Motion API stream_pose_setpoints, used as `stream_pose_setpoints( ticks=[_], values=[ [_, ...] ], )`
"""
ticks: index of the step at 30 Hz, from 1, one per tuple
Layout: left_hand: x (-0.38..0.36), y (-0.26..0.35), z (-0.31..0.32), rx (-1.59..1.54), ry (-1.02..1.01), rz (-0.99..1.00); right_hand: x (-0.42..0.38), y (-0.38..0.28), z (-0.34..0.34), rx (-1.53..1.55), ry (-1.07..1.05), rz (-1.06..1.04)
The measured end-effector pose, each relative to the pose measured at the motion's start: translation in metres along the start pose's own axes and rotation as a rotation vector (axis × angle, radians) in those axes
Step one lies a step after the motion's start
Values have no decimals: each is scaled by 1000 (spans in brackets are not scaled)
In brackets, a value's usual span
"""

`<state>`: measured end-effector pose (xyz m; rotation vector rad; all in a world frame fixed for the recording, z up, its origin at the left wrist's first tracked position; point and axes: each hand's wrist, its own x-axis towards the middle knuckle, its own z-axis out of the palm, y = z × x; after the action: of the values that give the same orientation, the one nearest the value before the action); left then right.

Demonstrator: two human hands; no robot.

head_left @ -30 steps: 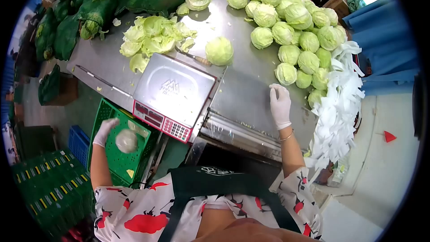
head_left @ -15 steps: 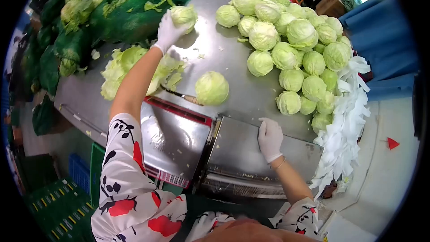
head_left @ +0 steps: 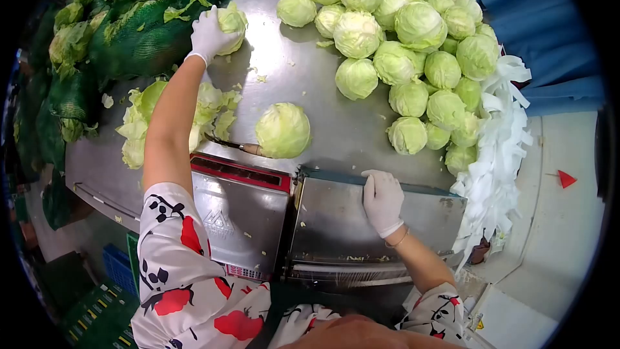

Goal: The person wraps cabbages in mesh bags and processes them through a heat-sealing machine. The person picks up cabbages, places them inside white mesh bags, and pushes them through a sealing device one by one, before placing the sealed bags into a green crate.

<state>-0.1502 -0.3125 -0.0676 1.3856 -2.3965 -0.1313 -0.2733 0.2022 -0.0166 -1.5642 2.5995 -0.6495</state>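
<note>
My left hand [head_left: 212,33], in a white glove, is closed around the side of a trimmed cabbage [head_left: 234,28] at the edge of the green net sacks. My gloved right hand [head_left: 382,203] rests on a flat metal cover [head_left: 336,216], its fingers curled together and nothing visible in them. Between the hands, another cabbage [head_left: 283,130] sits on the steel table [head_left: 323,100]. A knife [head_left: 240,147] lies against that cabbage, its wooden handle touching it and its dark blade pointing left. Loose outer leaves [head_left: 210,106] lie heaped beside and partly behind my left forearm.
A large pile of cabbages [head_left: 420,26] covers the table's right side. White strips [head_left: 500,155] hang along the right edge. Green net sacks [head_left: 135,42] with cabbages fill the far left. In front of me is a red-rimmed metal scale [head_left: 242,213].
My view has tilted and shifted, so the table's contents appear farther left. My left hand still grips the same cabbage near the sacks; my right hand stays on the metal cover.
</note>
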Motion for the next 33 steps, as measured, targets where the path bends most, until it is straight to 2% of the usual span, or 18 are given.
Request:
stream_pose_setpoints(
  ticks=[3,5,7,8,9,11,13,15,16,19,20,23,25,28,31,33],
  values=[
    [-5,-32,27,-224,43,-154,0,2,0,-4,26,-17],
    [-30,-46,33,-1222,-240,-395,-2,4,2,-5,21,-27],
    [-83,-21,-21,-1750,-488,-650,-3,4,4,-1,36,-30],
    [-105,-13,-33,-1988,-534,-550,-3,3,4,1,51,-29],
    [-121,-11,-39,-2028,-557,-593,-3,2,4,3,68,-29],
    [-160,15,-71,-2317,-517,-600,-5,8,8,-16,77,-49],
    [-199,9,-58,-1998,-404,-78,-7,10,12,-19,97,-72],
    [-233,13,-62,-1627,-326,109,-7,10,12,-1,134,-92],
    [-246,16,-66,-1443,-307,69,-8,10,12,-4,136,-87],
    [-270,28,-90,-1216,-260,149,-9,11,12,-20,138,-76],
    [-279,29,-92,-1534,-280,144,-10,14,14,-29,128,-70],
    [-300,60,-155,-2128,-349,-193,-12,12,8,72,116,-14],
    [-312,78,-188,-2121,-317,-386,-13,10,3,224,125,4],
    [-333,93,-215,-2055,-389,-83,-24,1,-13,498,101,10],
    [-346,110,-226,-2054,-456,44,-39,-19,-42,736,-18,68],
    [-356,121,-227,-1927,-435,-99,-48,-28,-61,903,-164,108]
  ],
)
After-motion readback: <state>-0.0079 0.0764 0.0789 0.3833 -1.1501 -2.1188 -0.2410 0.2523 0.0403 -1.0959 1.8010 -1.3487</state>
